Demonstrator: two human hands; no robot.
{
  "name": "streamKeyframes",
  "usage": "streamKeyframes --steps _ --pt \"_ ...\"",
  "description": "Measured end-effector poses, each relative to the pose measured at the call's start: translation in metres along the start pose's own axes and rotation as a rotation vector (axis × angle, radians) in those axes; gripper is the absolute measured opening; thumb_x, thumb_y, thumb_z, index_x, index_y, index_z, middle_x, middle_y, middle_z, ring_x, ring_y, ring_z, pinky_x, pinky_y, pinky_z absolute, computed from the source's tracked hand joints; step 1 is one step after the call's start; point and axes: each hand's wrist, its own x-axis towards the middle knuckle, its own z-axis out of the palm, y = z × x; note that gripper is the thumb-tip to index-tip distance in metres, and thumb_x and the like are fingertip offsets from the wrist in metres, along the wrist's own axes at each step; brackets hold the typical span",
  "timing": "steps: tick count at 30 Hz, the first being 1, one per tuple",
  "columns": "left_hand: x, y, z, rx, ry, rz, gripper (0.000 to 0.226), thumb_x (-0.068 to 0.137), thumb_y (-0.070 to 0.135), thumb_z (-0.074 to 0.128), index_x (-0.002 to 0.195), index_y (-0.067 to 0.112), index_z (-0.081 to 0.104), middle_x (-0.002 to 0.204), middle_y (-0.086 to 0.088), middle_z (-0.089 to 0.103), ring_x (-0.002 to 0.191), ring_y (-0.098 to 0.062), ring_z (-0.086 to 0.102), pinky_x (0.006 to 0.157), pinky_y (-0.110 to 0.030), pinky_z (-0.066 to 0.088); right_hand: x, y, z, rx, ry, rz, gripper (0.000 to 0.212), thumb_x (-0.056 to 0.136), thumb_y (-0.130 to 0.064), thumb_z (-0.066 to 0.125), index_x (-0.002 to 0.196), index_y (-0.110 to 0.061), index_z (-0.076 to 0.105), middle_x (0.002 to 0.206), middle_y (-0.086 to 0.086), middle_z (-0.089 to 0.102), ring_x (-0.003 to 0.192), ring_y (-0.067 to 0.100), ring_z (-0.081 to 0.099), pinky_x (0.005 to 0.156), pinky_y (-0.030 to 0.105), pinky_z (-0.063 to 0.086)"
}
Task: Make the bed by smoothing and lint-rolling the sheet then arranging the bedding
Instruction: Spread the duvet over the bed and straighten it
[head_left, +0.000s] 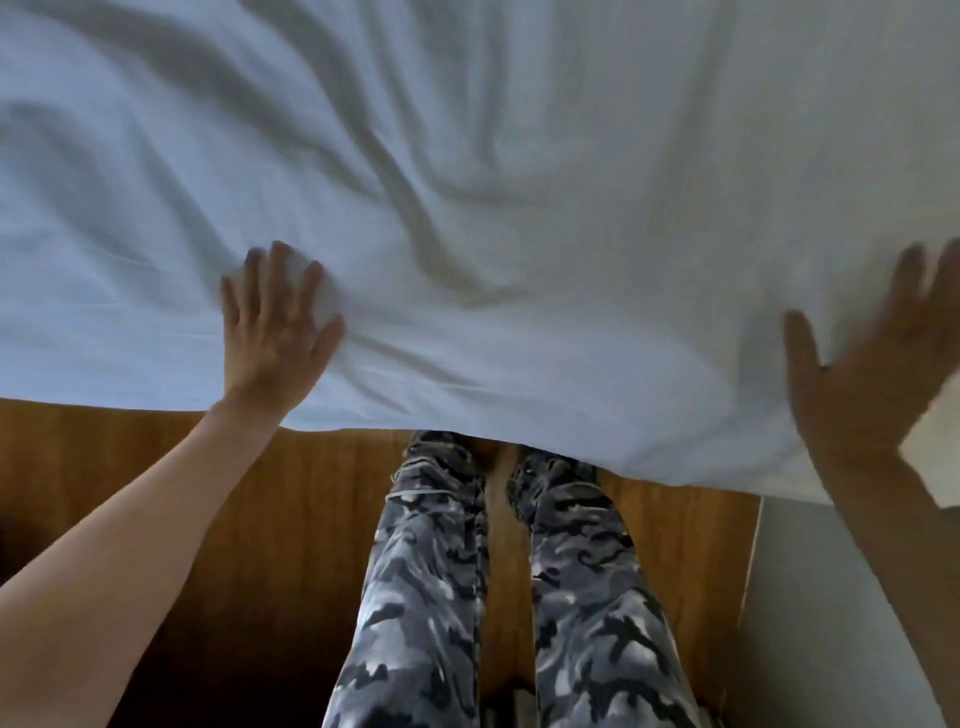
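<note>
white cotton-looking sheet covers the bed across the whole upper view, its near edge hanging over wooden floor. far left: long diagonal creases run toward the middle, unsmoothed. left hand lies flat near the sheet's edge, fingers straight and spread, pressing the fabric, gripping nothing. centre: a knot of folds gathers just right of that hand, above the camouflage-print trousers. right hand is open, fingers splayed, blurred; it appears over the sheet near its corner, contact uncertain, nothing held. judgement: smoothing stage, early; lint-rolling and bedding not yet reached, no roller in view. risk: if both palms push toward the middle, the central folds bunch tighter rather than flatten. risk: a hard sweep near the overhanging edge could drag the sheet off the mattress.
</note>
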Motion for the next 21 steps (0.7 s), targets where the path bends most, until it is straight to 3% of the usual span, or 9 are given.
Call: streamKeyframes --steps 4,7,11,15,18,21 --pt "0.009 -0.041 -0.003 -0.064 0.032 -0.260 0.065 0.099 0.039 0.046 0.154 0.021 0.016 0.159 -0.025 0.003 0.146 -0.044 0.004 0.116 -0.059 0.009 -0.056 -0.093 0.053 0.043 -0.308 -0.632 0.072 0.091 -0.050 0.055 0.147 -0.012 0.029 0.153 0.024 0.028 0.142 0.039 0.022 0.118 0.050 0.015" --pt "0.017 -0.058 -0.008 -0.081 0.077 -0.308 0.065 0.100 0.033 0.043 0.155 0.019 0.010 0.158 -0.027 0.003 0.146 -0.044 0.007 0.117 -0.057 0.011 -0.082 -0.163 0.083 0.015 -0.357 -0.921 0.074 0.085 -0.047 0.065 0.145 -0.014 0.037 0.150 0.023 0.034 0.139 0.037 0.031 0.116 0.052 0.023" --pt "0.032 -0.078 -0.016 0.018 0.082 -0.052 0.066 0.101 0.032 0.044 0.155 0.015 0.011 0.157 -0.029 0.006 0.145 -0.046 0.009 0.116 -0.058 0.012 -0.084 -0.234 0.106 0.067 -0.348 -0.907 0.069 0.090 -0.045 0.059 0.147 -0.015 0.035 0.153 0.023 0.029 0.143 0.038 0.024 0.117 0.054 0.020" --pt "0.074 -0.099 -0.015 0.094 0.040 0.120 0.072 0.094 0.054 0.041 0.151 0.014 0.025 0.156 -0.030 0.016 0.143 -0.048 0.018 0.111 -0.064 0.017 -0.060 -0.264 0.135 -0.103 -0.430 -0.722 0.075 0.091 -0.047 0.054 0.149 -0.007 0.028 0.154 0.028 0.022 0.142 0.044 0.023 0.114 0.056 0.021" --pt "0.108 -0.103 -0.008 0.087 0.037 0.219 0.074 0.083 0.061 0.049 0.140 0.015 0.043 0.142 -0.027 0.039 0.133 -0.047 0.035 0.108 -0.061 0.027 -0.045 -0.279 0.154 -0.221 -0.390 -0.620 0.077 0.091 -0.051 0.046 0.146 0.000 0.030 0.146 0.029 0.035 0.129 0.046 0.039 0.109 0.055 0.029" --pt "0.119 -0.106 -0.003 0.116 0.112 0.285 0.061 0.079 0.055 0.060 0.118 0.008 0.054 0.116 -0.024 0.054 0.107 -0.042 0.051 0.097 -0.052 0.037 -0.037 -0.292 0.165 -0.242 -0.312 -0.549 0.077 0.086 -0.054 0.046 0.139 0.002 0.039 0.131 0.021 0.050 0.116 0.038 0.051 0.104 0.046 0.037"
